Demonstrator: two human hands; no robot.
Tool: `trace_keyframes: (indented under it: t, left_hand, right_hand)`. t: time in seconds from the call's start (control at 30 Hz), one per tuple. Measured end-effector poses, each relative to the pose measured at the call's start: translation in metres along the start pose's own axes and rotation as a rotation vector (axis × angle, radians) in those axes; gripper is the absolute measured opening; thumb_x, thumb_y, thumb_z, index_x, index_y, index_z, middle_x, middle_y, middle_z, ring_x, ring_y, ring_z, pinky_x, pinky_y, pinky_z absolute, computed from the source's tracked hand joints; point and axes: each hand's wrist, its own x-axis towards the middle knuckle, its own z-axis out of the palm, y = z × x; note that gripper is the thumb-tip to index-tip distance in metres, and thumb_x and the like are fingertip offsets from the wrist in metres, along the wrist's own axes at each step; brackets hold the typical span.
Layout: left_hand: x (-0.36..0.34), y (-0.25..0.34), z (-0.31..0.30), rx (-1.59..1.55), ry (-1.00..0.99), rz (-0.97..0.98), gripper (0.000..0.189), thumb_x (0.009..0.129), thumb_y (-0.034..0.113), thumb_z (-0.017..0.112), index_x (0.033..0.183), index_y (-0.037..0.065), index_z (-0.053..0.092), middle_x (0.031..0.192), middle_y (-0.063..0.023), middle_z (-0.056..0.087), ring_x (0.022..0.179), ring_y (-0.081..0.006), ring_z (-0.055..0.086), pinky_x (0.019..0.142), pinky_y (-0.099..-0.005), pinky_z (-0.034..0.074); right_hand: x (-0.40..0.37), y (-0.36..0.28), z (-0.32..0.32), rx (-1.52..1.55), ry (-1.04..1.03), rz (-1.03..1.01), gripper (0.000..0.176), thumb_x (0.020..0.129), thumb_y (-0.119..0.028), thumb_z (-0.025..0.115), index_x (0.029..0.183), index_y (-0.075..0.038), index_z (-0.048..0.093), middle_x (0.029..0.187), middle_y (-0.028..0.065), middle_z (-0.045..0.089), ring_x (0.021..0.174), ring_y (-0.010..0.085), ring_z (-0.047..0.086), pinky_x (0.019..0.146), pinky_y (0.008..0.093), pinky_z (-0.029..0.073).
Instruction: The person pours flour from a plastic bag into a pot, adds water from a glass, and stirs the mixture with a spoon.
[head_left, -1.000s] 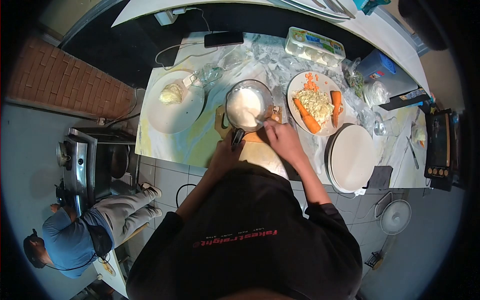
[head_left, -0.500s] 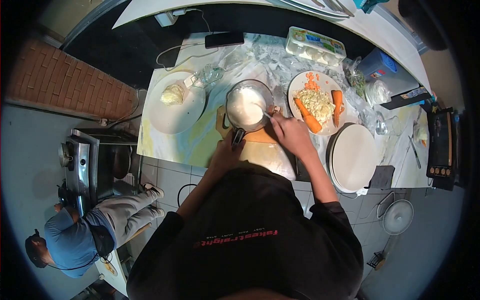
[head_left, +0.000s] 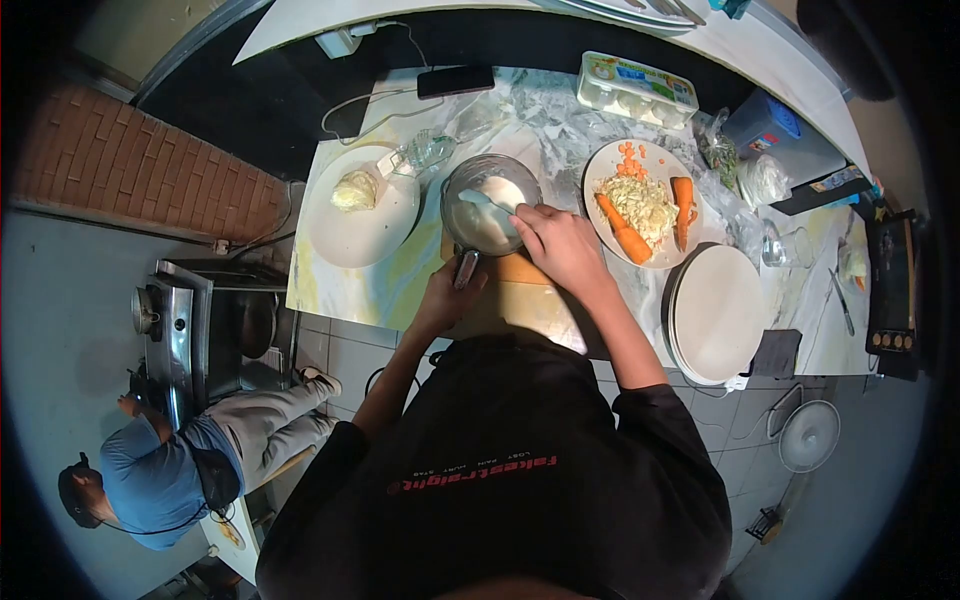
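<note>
White mixture (head_left: pixel 503 190) has shifted (pan (head_left: pixel 466 222) now tilted).

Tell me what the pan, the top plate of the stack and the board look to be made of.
Pan: probably metal, smooth grey, with bright glints inside.
Top plate: glazed ceramic or melamine; evenly pale, with a soft sheen.
Board: likely wood, from its warm tan colour; grain too small to confirm.

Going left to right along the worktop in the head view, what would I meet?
White plate with a pale lump → pan of white mixture → plate with carrots → knife → black oven.
</note>
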Motion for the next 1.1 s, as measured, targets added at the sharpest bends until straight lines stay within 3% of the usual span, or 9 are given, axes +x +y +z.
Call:
trace_keyframes:
  t: [0.07, 0.2, 0.3, 0.37, 0.4, 0.47, 0.7, 0.9, 1.1]
  left_hand:
    - [-0.003, 0.021, -0.009, -0.061, -0.071, -0.182, 0.037, 0.090, 0.030, 0.069, 0.111, 0.003, 0.058, 0.067, -0.0080, 0.061, 0.050, -0.0164, 0.057, 0.049, -0.0346, 0.047]
    - [-0.002, 0.012, -0.008, -0.107, -0.059, -0.117, 0.037, 0.089, 0.031, 0.070, 0.111, 0.004, 0.058, 0.064, -0.0047, 0.059, 0.045, -0.0124, 0.053, 0.043, -0.0313, 0.042]
    - [-0.005, 0.018, -0.006, -0.030, -0.029, -0.129, 0.036, 0.089, 0.029, 0.070, 0.111, 0.003, 0.059, 0.066, -0.0084, 0.062, 0.050, -0.0169, 0.057, 0.049, -0.0352, 0.047]
    - [-0.003, 0.009, -0.002, 0.045, 0.025, -0.012, 0.035, 0.089, 0.027, 0.070, 0.110, 0.002, 0.060, 0.073, -0.0151, 0.066, 0.061, -0.0269, 0.065, 0.059, -0.0396, 0.050]
    - [-0.003, 0.005, 0.000, 0.045, 0.026, -0.013, 0.035, 0.089, 0.027, 0.070, 0.110, 0.002, 0.060, 0.073, -0.0151, 0.066, 0.061, -0.0269, 0.065, 0.059, -0.0396, 0.050]
    - [-0.002, -0.002, 0.003, 0.113, 0.091, 0.159, 0.034, 0.088, 0.025, 0.070, 0.110, 0.001, 0.060, 0.082, -0.0211, 0.068, 0.076, -0.0361, 0.069, 0.067, -0.0421, 0.051]
    - [-0.004, 0.002, 0.003, 0.020, 0.062, 0.023, 0.034, 0.088, 0.023, 0.070, 0.111, 0.000, 0.060, 0.086, -0.0223, 0.069, 0.081, -0.0393, 0.069, 0.069, -0.0426, 0.052]
    - [-0.005, 0.005, 0.006, 0.082, 0.083, 0.108, 0.035, 0.089, 0.024, 0.069, 0.113, 0.000, 0.059, 0.088, -0.0239, 0.069, 0.083, -0.0410, 0.068, 0.069, -0.0454, 0.053]
    - [-0.008, 0.010, 0.010, 0.088, 0.073, 0.142, 0.041, 0.089, 0.025, 0.068, 0.119, 0.000, 0.055, 0.087, -0.0253, 0.068, 0.081, -0.0436, 0.067, 0.068, -0.0478, 0.052]
  right_hand:
    - [-0.002, -0.001, -0.007, -0.158, 0.012, -0.007, 0.026, 0.098, -0.031, 0.052, 0.093, -0.009, 0.064, 0.080, 0.0153, 0.065, 0.068, 0.0372, 0.065, 0.061, 0.0470, 0.052]
    - [-0.001, 0.008, -0.017, -0.216, 0.013, -0.012, 0.028, 0.099, -0.033, 0.048, 0.096, -0.011, 0.066, 0.082, 0.0140, 0.067, 0.065, 0.0351, 0.066, 0.058, 0.0456, 0.054]
    - [0.004, 0.020, -0.010, -0.278, -0.003, -0.003, 0.028, 0.100, -0.032, 0.048, 0.098, -0.011, 0.066, 0.082, 0.0141, 0.067, 0.064, 0.0352, 0.066, 0.056, 0.0458, 0.054]
    - [0.007, 0.029, 0.000, -0.281, -0.014, -0.020, 0.027, 0.100, -0.033, 0.048, 0.100, -0.011, 0.065, 0.082, 0.0143, 0.067, 0.063, 0.0352, 0.066, 0.055, 0.0463, 0.054]
    - [0.006, 0.029, 0.007, -0.280, -0.014, -0.022, 0.027, 0.100, -0.033, 0.048, 0.100, -0.011, 0.065, 0.082, 0.0143, 0.067, 0.063, 0.0352, 0.066, 0.055, 0.0463, 0.054]
    - [0.002, 0.023, 0.020, -0.226, 0.001, -0.047, 0.019, 0.096, -0.027, 0.055, 0.094, -0.009, 0.062, 0.077, 0.0149, 0.064, 0.063, 0.0362, 0.065, 0.057, 0.0468, 0.053]
    - [-0.028, 0.007, 0.027, -0.216, -0.092, -0.162, 0.017, 0.094, -0.026, 0.059, 0.092, -0.010, 0.063, 0.075, 0.0136, 0.064, 0.059, 0.0334, 0.065, 0.053, 0.0433, 0.052]
    - [-0.035, 0.005, -0.002, -0.267, 0.012, -0.146, 0.020, 0.097, -0.029, 0.056, 0.093, -0.012, 0.064, 0.074, 0.0099, 0.064, 0.056, 0.0299, 0.064, 0.048, 0.0411, 0.051]
    - [-0.034, 0.008, -0.017, -0.270, 0.052, -0.121, 0.018, 0.095, -0.025, 0.060, 0.091, -0.008, 0.063, 0.079, 0.0115, 0.064, 0.060, 0.0325, 0.064, 0.051, 0.0418, 0.050]
